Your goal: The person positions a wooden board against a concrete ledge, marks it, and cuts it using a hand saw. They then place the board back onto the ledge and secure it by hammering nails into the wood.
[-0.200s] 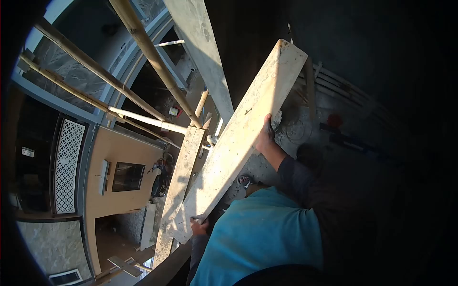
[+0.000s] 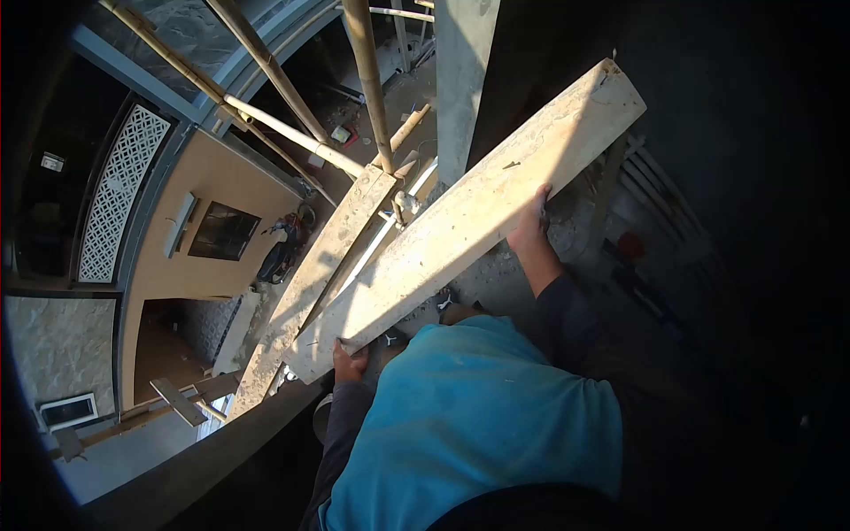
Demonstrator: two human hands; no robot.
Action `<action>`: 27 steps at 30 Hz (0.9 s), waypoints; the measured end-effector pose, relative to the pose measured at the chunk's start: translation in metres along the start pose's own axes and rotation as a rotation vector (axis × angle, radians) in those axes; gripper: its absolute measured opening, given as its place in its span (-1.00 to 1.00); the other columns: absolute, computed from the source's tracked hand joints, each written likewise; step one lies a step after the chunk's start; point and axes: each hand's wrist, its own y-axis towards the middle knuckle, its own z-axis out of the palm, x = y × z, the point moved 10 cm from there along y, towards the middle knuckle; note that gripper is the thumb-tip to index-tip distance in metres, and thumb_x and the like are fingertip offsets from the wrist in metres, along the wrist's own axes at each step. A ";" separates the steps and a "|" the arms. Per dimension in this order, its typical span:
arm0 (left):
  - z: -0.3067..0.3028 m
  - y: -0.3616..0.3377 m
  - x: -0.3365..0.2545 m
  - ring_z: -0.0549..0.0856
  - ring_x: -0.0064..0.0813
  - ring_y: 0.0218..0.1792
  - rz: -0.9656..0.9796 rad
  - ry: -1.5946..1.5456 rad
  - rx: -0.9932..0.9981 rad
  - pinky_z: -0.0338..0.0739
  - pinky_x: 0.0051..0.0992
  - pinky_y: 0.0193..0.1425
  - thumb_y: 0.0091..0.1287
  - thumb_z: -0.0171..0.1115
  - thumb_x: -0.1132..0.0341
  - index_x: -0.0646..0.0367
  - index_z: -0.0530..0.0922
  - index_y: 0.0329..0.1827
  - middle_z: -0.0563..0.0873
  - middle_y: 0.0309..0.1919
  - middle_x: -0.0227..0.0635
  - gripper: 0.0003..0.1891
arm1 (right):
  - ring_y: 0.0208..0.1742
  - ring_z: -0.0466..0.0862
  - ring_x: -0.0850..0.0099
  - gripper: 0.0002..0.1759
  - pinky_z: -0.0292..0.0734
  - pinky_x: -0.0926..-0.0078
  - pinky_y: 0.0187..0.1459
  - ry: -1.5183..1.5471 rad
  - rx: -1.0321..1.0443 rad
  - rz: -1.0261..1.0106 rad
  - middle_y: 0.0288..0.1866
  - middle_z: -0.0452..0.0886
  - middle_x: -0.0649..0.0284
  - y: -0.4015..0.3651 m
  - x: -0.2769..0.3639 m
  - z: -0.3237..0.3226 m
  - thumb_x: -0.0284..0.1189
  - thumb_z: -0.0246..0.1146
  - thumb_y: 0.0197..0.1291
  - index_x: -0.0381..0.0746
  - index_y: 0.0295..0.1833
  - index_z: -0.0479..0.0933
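Observation:
A long, thick wooden plank point(image 2: 443, 232), stained with cement, slants across the head view from lower left to upper right. My left hand point(image 2: 351, 361) grips its lower edge near the lower-left end, thumb over the face. Farther up, my right hand point(image 2: 531, 221) holds the same edge, thumb on the face and the other fingers hidden underneath. Beside its lower-left end lies a second cement-spattered plank point(image 2: 329, 257) on the scaffold, overlapped by the held plank in this view. Sunlight falls on much of the held plank; its upper right is partly shaded.
Bamboo poles point(image 2: 367, 84) of a scaffold rise at the upper left. A grey concrete column point(image 2: 460, 84) stands beyond the held plank. Down below are a building with an orange wall point(image 2: 199, 257) and a parked motorbike point(image 2: 282, 248). More poles point(image 2: 660, 199) lie in shadow at right.
The view has turned, and the held plank appears at a flatter slant, its upper end farther right. Both hands keep their grip on it.

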 end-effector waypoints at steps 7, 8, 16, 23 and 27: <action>0.008 -0.027 0.029 0.42 -0.10 0.20 0.021 -0.139 0.042 0.31 -0.07 0.32 0.29 0.19 -0.10 0.04 0.28 0.26 0.40 0.17 -0.10 -0.40 | 0.53 0.05 0.13 -0.08 -0.01 0.00 0.45 -0.081 0.083 0.009 0.56 0.01 0.21 -0.004 0.015 0.022 0.34 -0.39 0.26 -0.07 0.52 0.02; 0.011 -0.029 0.042 0.43 -0.10 0.19 0.019 -0.135 0.014 0.33 -0.08 0.31 0.29 0.19 -0.11 0.02 0.26 0.29 0.39 0.17 -0.11 -0.37 | 0.53 0.04 0.13 -0.07 -0.02 -0.02 0.45 -0.101 0.046 0.016 0.56 0.01 0.22 0.019 0.022 0.003 0.35 -0.39 0.24 -0.07 0.52 0.03; -0.012 -0.046 0.068 0.48 -0.07 0.16 0.063 -0.200 -0.040 0.40 -0.10 0.23 0.35 0.10 -0.14 0.03 0.23 0.35 0.40 0.21 -0.05 -0.37 | 0.56 -0.03 0.14 -0.03 -0.15 -0.21 0.42 -0.302 -0.114 0.081 0.58 -0.03 0.26 0.061 0.019 -0.047 0.40 -0.37 0.16 -0.01 0.53 0.03; -0.072 -0.063 0.107 0.52 -0.07 0.17 0.041 -0.257 -0.130 0.41 -0.07 0.25 0.48 -0.03 0.03 0.15 0.26 0.33 0.49 0.18 -0.10 -0.51 | 0.57 -0.04 0.19 -0.06 -0.24 -0.22 0.43 -0.333 -0.150 0.237 0.58 0.00 0.24 0.059 -0.007 -0.073 0.35 -0.31 0.16 0.00 0.52 0.04; -0.081 -0.082 0.112 0.54 -0.08 0.17 0.030 -0.264 -0.196 0.45 -0.07 0.22 0.51 -0.09 0.13 0.17 0.27 0.32 0.51 0.16 -0.10 -0.57 | 0.53 0.11 0.21 -0.19 -0.29 -0.23 0.42 -2.694 0.062 0.335 0.52 0.15 0.18 0.083 0.014 -0.082 0.21 -0.22 0.21 -0.01 0.47 0.18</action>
